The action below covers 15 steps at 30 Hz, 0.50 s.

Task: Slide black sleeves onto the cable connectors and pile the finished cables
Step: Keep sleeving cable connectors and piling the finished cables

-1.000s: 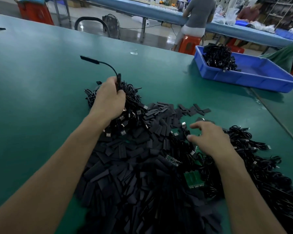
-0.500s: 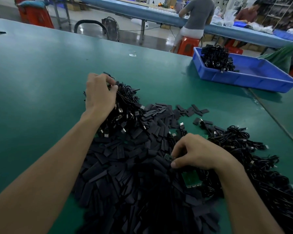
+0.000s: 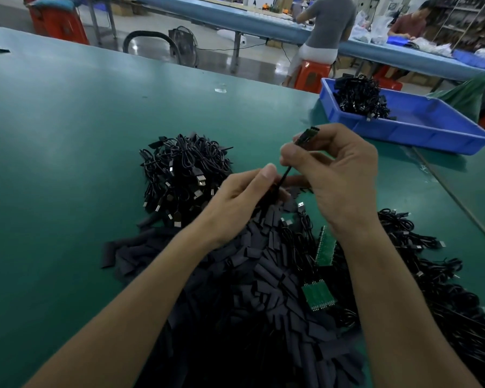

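Note:
My right hand [image 3: 336, 175] pinches a cable just below its small green connector board [image 3: 308, 136], held up above the table. Lower on the same cable [image 3: 284, 176], my left hand [image 3: 244, 200] pinches it between thumb and fingers; whether it also holds a sleeve I cannot tell. A heap of flat black sleeves [image 3: 252, 289] lies under both forearms. A pile of black cables with USB plugs [image 3: 185, 175] sits to the left of my hands. More black cables [image 3: 431, 275] spread out at the right.
Two green circuit boards [image 3: 318, 296] lie among the sleeves and cables. A blue tray [image 3: 420, 127] holding a bundle of cables stands at the back right on the green table [image 3: 67, 163]. People sit at another bench beyond the table's far edge.
My left hand left the cable pile and came to the middle. My right hand rose from the heap with a cable, and both hands now hold it together.

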### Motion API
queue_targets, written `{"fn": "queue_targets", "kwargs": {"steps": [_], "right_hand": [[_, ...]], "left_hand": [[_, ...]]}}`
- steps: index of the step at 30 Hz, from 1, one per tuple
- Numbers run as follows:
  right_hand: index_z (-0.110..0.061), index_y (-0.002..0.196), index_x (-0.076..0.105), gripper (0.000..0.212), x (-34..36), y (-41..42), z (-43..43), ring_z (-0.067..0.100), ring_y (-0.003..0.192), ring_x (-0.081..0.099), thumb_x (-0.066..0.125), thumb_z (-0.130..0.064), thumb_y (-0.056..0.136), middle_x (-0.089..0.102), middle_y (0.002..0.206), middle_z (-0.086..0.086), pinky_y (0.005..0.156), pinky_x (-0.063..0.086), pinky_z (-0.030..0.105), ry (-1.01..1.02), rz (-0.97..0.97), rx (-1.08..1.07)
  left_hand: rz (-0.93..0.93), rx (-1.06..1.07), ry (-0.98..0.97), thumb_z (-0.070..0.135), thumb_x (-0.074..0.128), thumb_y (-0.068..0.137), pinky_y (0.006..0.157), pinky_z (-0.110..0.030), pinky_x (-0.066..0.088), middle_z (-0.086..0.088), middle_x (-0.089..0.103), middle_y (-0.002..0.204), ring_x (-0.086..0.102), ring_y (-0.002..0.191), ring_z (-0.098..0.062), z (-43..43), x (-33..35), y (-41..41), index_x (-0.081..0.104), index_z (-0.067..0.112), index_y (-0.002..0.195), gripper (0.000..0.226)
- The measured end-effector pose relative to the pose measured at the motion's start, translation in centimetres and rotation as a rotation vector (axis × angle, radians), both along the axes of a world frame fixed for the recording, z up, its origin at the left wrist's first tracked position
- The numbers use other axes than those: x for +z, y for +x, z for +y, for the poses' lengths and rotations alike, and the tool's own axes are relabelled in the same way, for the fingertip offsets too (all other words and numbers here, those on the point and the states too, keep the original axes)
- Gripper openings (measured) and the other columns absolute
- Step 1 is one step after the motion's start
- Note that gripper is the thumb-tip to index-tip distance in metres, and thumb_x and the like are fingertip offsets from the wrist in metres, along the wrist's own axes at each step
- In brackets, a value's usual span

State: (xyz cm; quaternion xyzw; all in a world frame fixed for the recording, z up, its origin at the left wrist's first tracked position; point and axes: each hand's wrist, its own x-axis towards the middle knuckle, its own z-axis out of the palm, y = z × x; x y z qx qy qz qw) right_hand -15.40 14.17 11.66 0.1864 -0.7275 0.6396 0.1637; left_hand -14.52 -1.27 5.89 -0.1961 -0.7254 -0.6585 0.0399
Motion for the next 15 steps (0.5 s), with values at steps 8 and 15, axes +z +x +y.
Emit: {"fn": "queue_targets", "kwargs": {"steps": [8,15], "right_hand": [[-0.006,0.062,0.064,0.043,-2.8,-0.5,-0.3,0.017,0.054,0.039,0.076,-0.040,0.086,0.052,0.056,0.019,0.052,0.035,0.029,0.115,-0.115,-0.046],[-0.026,0.093,0.073,0.014,-6.7,-1.4,0.8,0.007,0.078,0.067,0.061,-0.031,0.099,0.075,0.087,-0.008,0.075,0.054,0.029,0.600,-0.263,-0.152]], "left_hand": [[-0.002,0.081,-0.124,0.045,0.059,0.095,0.058,-0.046,0.053,0.007,0.059,0.057,0.051,0.053,-0.007,-1.6,1.0,0.4,0.064,0.027,0.096,0.019],[-0.028,0.267,-0.377,0.034,0.057,0.100,0.054,-0.032,0.053,0.013,0.060,0.053,0.050,0.046,-0.002,-3.9,-1.3,-0.1,0.071,0.028,0.080,0.025]]}}
